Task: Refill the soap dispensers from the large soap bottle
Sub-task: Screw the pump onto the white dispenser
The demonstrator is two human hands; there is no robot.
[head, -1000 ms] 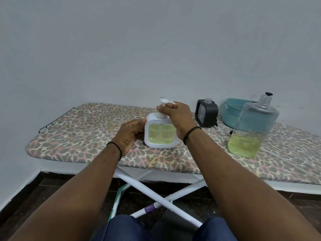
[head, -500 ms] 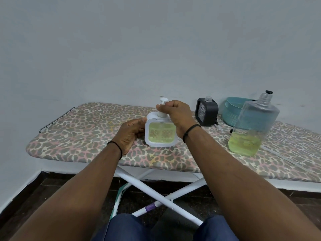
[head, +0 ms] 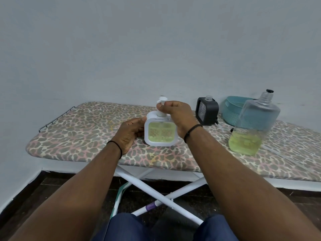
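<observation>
A white square soap dispenser (head: 160, 132) with yellow-green soap stands upright on the leopard-print ironing board (head: 78, 133). My left hand (head: 129, 133) grips its left side. My right hand (head: 177, 115) is closed around the white pump head (head: 161, 101) on top of it. A black square dispenser (head: 206, 111) stands behind to the right, its clear threaded neck bare with no pump on it. The large clear soap bottle (head: 251, 126), about a third full of yellow-green soap, stands at the right with its neck uncapped.
A teal plastic basket (head: 232, 112) sits against the wall behind the large bottle. The board's near edge runs just in front of my forearms, with white crossed legs (head: 161, 197) and my knees below. A wire rest (head: 57, 117) ends the board at the left.
The pump nozzle has turned under my right hand, from pointing right to pointing toward the left and back. The dispenser body and my left hand stayed put.
</observation>
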